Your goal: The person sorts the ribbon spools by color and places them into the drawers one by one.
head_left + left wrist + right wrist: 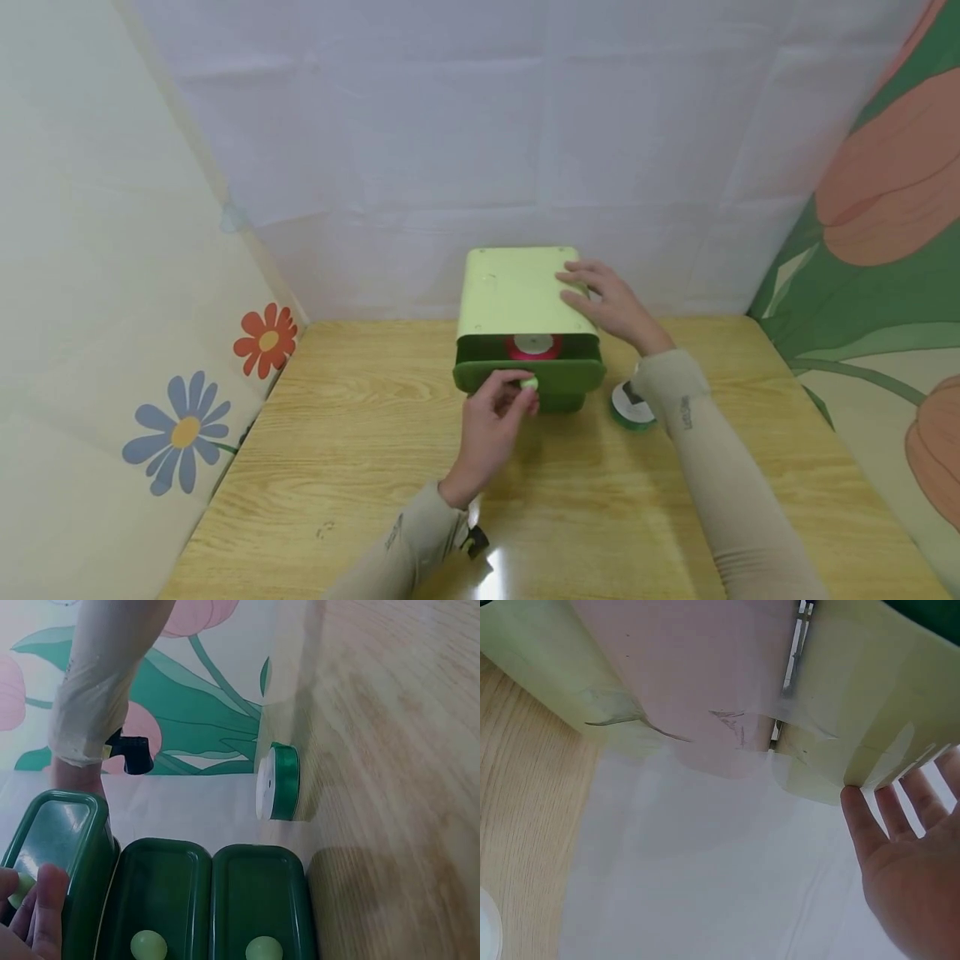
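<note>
A small drawer cabinet (517, 292) with a light green shell stands towards the back of the table. Its top drawer (570, 375), dark green, is pulled part way out, and a red spool (534, 345) with a pale centre lies inside. My left hand (491, 425) pinches that drawer's round light green knob (529, 383) between thumb and fingers. On the cabinet's upper right edge rests my right hand (607, 304), fingers spread; in the right wrist view its fingertips (861, 806) touch the shell. Two lower drawers (156, 889) show closed in the left wrist view.
A spool of green ribbon (632, 408) lies on the wooden table (360, 433) right of the cabinet, close to my right sleeve (675, 392). White sheeting (420, 167) hangs behind the table. Flower-patterned panels (885, 250) stand at both sides.
</note>
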{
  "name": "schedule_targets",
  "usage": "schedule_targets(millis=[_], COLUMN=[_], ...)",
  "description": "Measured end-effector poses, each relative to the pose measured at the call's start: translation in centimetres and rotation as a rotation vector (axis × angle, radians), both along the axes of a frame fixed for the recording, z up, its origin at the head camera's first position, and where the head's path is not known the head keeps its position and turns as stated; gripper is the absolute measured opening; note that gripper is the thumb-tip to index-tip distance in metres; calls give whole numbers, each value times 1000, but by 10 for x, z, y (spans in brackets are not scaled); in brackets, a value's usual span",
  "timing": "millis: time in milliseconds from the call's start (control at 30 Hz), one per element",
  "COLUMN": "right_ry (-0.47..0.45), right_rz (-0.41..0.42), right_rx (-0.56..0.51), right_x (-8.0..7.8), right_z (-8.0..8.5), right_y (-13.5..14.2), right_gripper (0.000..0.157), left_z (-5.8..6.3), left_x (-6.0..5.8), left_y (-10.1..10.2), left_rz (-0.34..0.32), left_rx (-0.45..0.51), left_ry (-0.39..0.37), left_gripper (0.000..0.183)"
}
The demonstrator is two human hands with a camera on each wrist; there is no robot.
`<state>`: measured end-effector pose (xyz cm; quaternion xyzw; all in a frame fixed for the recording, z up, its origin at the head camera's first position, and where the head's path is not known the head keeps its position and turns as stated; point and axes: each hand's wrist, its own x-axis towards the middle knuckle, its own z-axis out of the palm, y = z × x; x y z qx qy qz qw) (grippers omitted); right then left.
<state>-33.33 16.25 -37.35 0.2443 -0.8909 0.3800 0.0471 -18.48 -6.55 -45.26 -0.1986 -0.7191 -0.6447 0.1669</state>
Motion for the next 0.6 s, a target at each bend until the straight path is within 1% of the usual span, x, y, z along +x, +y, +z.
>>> schedule_targets(millis=[167, 400, 600], right_ry=[-4, -6, -4], right_rz=[-5, -2, -1], right_rx=[-10, -20, -16], right_x=[1, 3, 2], right_z=[1, 2, 1], right_y=[-2, -3, -2], right_gripper=[49, 49, 49], left_z=[1, 2, 2], left_x=[-6, -13, -18], left_y=[-1, -2, -1], left_rz=[3, -16, -12], left_rx=[-9, 1, 7], left_ry=[-29, -45, -68], left_gripper=[17, 18, 19])
